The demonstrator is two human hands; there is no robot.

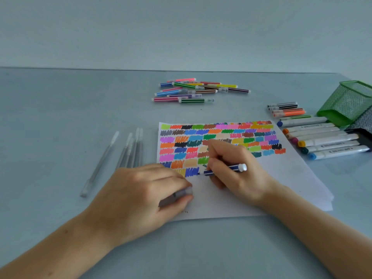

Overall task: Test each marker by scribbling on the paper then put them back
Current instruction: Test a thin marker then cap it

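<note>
A white sheet of paper point(281, 178) lies in front of me, its upper half filled with rows of coloured scribble patches. My right hand point(237, 170) grips a dark blue striped marker point(233, 168), tip down at the end of a blue patch near the sheet's left side. My left hand point(145, 194) rests on the paper's lower left corner and holds a clear marker cap point(181, 193) between thumb and fingers. A loose pile of thin striped markers point(197, 90) lies at the back of the table.
Several clear, slim pens point(130, 150) lie left of the paper. Thick white double-ended markers point(322, 137) and a few thin markers point(285, 109) lie to the right. A green mesh holder point(346, 101) lies tipped on its side at the far right, beside a black one point(364, 121).
</note>
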